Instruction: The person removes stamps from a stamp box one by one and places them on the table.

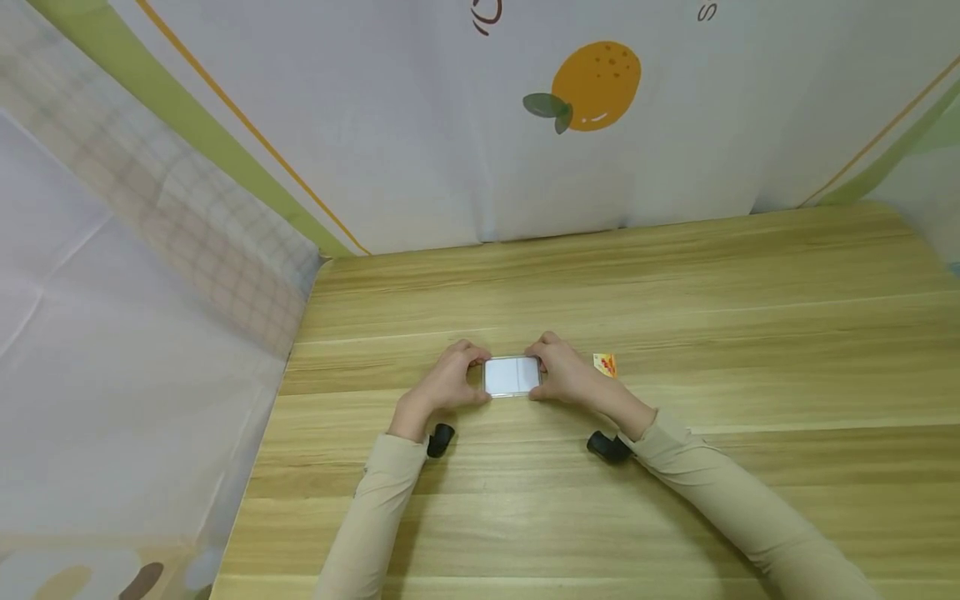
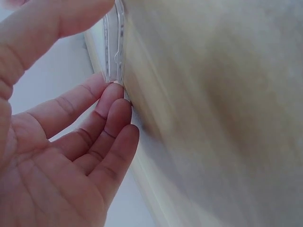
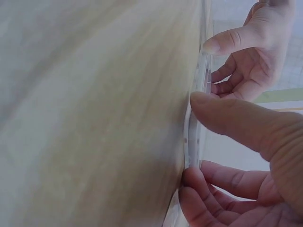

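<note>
A flat, rectangular clear plastic case with a white inside and a thin line across it lies between both hands, low over the wooden table. My left hand pinches its left end, thumb on the near edge and fingertips at the far edge. On the other end, my right hand grips the case the same way. From the left wrist view, the clear side wall of the case shows between thumb and fingers. The right wrist view shows the case edge-on, held by both hands.
Just right of the right hand lies a small yellow and red packet, partly behind that hand. Black wrist devices sit at both wrists. The wooden table meets a printed cloth at its back and left edges.
</note>
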{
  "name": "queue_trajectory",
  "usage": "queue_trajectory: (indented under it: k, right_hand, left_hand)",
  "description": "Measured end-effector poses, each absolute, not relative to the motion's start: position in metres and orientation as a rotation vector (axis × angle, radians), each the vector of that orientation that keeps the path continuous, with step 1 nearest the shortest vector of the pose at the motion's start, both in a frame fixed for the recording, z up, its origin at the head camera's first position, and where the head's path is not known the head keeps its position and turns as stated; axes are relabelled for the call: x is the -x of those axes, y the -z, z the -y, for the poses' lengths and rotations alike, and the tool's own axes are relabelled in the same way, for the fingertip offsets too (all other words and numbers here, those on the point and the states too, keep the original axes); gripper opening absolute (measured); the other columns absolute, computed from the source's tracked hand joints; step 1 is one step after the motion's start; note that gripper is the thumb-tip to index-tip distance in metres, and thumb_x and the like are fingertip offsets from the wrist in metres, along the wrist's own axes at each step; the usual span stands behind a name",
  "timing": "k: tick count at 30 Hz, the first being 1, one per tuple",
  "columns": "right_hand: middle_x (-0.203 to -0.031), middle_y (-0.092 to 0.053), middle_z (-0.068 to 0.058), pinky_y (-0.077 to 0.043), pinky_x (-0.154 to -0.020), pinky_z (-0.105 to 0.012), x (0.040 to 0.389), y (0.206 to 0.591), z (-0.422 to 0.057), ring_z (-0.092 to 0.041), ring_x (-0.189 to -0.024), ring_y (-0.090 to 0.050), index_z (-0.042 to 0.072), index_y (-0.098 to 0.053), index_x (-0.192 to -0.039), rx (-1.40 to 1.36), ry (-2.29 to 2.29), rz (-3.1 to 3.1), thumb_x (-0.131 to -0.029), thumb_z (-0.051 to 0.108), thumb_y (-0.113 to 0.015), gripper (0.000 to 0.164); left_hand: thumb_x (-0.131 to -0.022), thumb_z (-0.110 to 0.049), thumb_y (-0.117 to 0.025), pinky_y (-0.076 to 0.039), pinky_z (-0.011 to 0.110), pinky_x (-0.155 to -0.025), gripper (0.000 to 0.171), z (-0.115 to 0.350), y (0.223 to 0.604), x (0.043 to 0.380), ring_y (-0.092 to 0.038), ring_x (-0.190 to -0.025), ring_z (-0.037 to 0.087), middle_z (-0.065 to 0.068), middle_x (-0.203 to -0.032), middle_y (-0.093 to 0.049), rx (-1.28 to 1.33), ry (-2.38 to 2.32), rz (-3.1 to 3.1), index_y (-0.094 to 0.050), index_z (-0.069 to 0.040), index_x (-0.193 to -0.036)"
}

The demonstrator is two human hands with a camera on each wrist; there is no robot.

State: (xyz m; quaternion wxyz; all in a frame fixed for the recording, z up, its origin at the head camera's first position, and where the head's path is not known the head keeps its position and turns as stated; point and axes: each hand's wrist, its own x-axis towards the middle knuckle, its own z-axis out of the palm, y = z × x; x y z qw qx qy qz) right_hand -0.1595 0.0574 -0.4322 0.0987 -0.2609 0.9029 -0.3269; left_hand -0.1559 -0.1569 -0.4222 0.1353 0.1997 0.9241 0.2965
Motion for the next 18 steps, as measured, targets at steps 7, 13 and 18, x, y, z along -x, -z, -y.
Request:
queue_trajectory:
  k: [7,13,18]
  right_hand:
    - [-0.101,-0.055,-0.017,-0.049,-0.067,-0.026,0.1602,0.4323,-0.0553,-0.019,-0.078,-0.051,-0.011,-0.059,-0.113,0.783,0.932,-2.691,-0.067,0.010,-0.084,0.057]
    - [-0.101,-0.054,-0.017,-0.049,-0.068,-0.026,0.1590,0.4350,-0.0575,-0.020,-0.080,-0.051,-0.012,-0.058,-0.115,0.789,0.980,-2.672,-0.070,0.010,-0.082,0.055]
    - [-0.099,-0.053,-0.015,-0.047,-0.064,-0.025,0.1567,0.4353,-0.0647,-0.020,-0.079,-0.050,-0.013,-0.056,-0.118,0.756,1.070,-2.691,-0.077,0.012,-0.077,0.052]
  left_hand:
    - [-0.068,-0.005,-0.081,-0.044,0.038,-0.094,0.053,0.1579,0.4223,0.1564,-0.050,-0.104,0.026,0.010,-0.110,-0.053,-0.571,-0.859,-2.673,-0.059,0.003,-0.116]
    - [-0.070,-0.008,-0.080,-0.044,0.038,-0.093,0.052,0.1611,0.4233,0.1552,-0.050,-0.103,0.026,0.011,-0.108,-0.054,-0.584,-0.928,-2.654,-0.059,0.005,-0.116]
    - [-0.078,-0.013,-0.075,-0.043,0.039,-0.095,0.054,0.1649,0.4225,0.1525,-0.050,-0.106,0.029,0.014,-0.112,-0.055,-0.524,-1.025,-2.675,-0.053,0.008,-0.123]
